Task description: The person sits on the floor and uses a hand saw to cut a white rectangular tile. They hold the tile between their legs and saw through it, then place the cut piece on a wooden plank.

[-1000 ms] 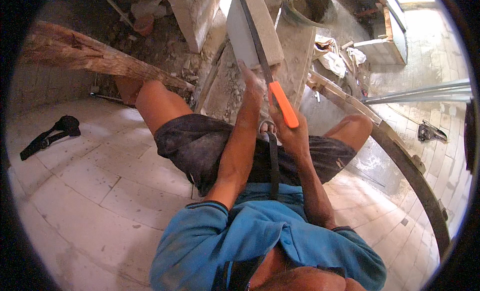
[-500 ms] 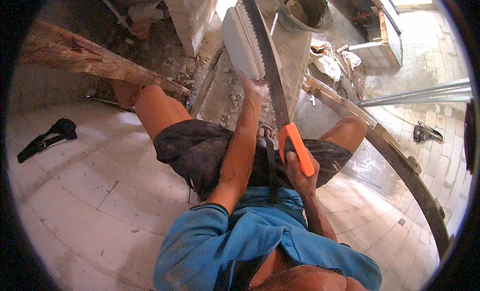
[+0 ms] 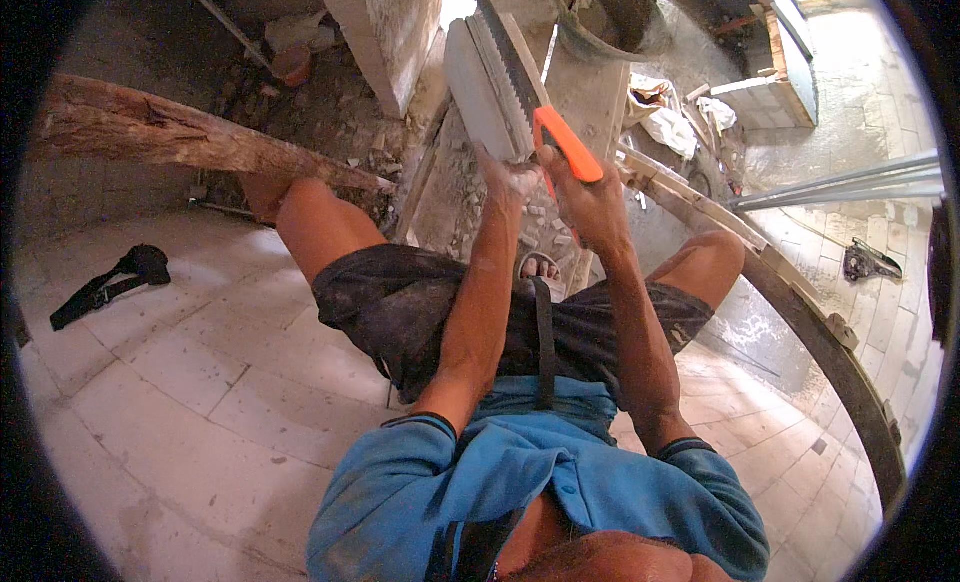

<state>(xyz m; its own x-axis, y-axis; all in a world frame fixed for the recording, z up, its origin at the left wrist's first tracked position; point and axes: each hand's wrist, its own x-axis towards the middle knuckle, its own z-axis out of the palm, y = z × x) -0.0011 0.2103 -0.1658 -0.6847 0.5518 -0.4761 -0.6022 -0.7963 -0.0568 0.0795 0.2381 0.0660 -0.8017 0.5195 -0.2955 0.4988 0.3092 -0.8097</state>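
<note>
My right hand is closed round the orange handle of a handsaw. The saw's long toothed blade points away from me and lies along the right side of a pale, dusty block. My left hand grips the near end of this block, close to the saw handle; its fingers are partly hidden. The block is tilted above a dusty plank, between my spread knees.
Rubble lies below the block. A dark bucket stands beyond, with white sacking beside it. A rough timber crosses at the left, and a long wooden beam curves along the right. A black strap rests on the left floor.
My right hand has pushed the saw forward, away from me, so the handle now sits beside the block's near end. My left hand stays on the block.
</note>
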